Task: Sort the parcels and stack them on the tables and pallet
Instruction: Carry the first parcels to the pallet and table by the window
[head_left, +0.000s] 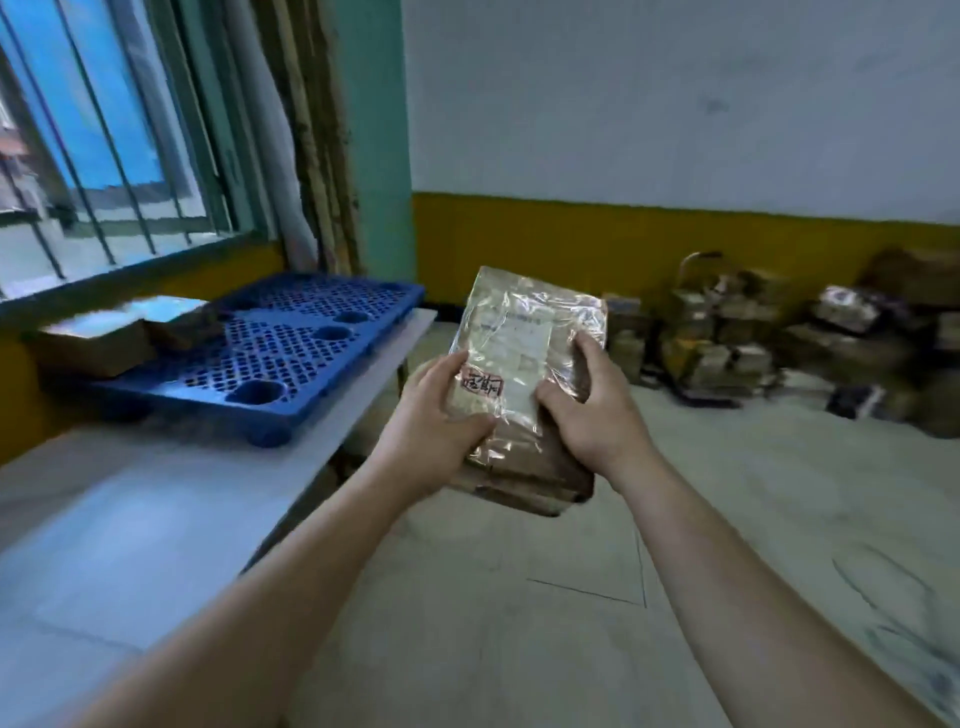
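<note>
Both hands — left hand (441, 410), right hand (592, 415) — grip a plastic-wrapped parcel (524, 374) in mid-air beside the table (130, 519) bearing the blue pallet (280, 343). It looks stiff, the film likely slippery — best held by the side edges.

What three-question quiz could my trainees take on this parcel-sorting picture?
1. True or false: the left hand and right hand both grip the parcel.
2. The blue pallet lies on: A the floor, B the table, C a chair.
3. Fill in: the wall band behind the pile of parcels is coloured ___.
Key: 1 true; 2 B; 3 yellow.
</note>
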